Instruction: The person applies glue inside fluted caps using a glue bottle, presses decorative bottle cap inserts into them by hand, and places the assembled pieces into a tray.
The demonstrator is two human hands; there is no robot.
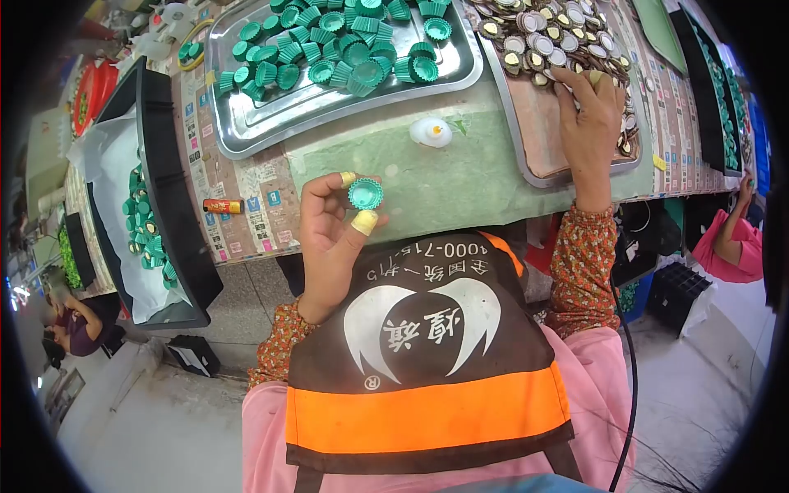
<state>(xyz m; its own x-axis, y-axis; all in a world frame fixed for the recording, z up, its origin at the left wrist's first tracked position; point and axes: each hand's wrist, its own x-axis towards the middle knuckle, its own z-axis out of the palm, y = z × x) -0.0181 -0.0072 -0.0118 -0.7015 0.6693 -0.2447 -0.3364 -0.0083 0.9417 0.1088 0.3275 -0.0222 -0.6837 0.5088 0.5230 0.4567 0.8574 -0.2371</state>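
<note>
My left hand [333,226], with yellow wraps on thumb and fingertip, pinches a green fluted cap [366,195] above the near edge of the table. The cap's open side faces up. My right hand [590,115] reaches into the right-hand metal tray [538,178], fingers curled down at a heap of small round discs [551,43], white and brown with gold-coloured spots. Anything between its fingertips is hidden. A left-hand metal tray [345,115] holds many loose green fluted caps [355,56].
A white egg-shaped thing [431,132] with a yellow-orange spot sits between the trays. At left, a red tube-like item [223,206] lies beside a black lined crate [156,197] holding green pieces. Another black tray [711,99] stands at right, near a person in pink [730,246].
</note>
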